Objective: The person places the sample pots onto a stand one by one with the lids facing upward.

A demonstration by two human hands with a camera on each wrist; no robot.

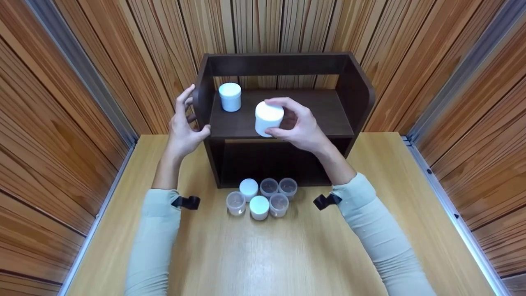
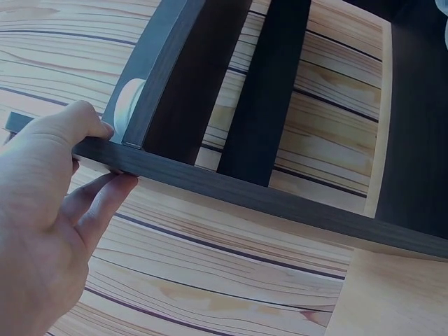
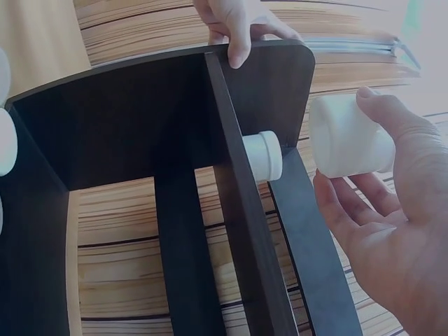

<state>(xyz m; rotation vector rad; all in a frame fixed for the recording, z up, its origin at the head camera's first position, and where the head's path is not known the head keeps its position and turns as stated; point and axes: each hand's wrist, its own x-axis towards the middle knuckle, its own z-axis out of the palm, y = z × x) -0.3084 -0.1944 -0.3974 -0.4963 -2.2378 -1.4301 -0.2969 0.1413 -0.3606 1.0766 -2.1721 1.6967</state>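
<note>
My right hand [image 1: 302, 125] pinches a white lidded jar [image 1: 268, 120] between thumb and fingers, raised in front of the upper board of a dark brown shelf [image 1: 320, 111]. A second white jar [image 1: 231, 98] stands upright at the left end of that board. At the shelf's left side panel [image 2: 231, 189], my left hand [image 1: 185, 127] grips the edge. Its thumb [image 2: 94, 120] lies on the inner side and the fingers [image 2: 105, 206] on the outer side. The right wrist view also shows the held jar [image 3: 346, 136] beside the shelf, tilted in that view.
Before the shelf, on the wooden table [image 1: 246, 255], stands a cluster of two white-lidded jars [image 1: 259, 207] and several clear open cups [image 1: 279, 204]. The shelf's lower compartment [image 1: 271, 162] opens behind them. Wood-panelled walls [image 1: 49, 123] enclose the table.
</note>
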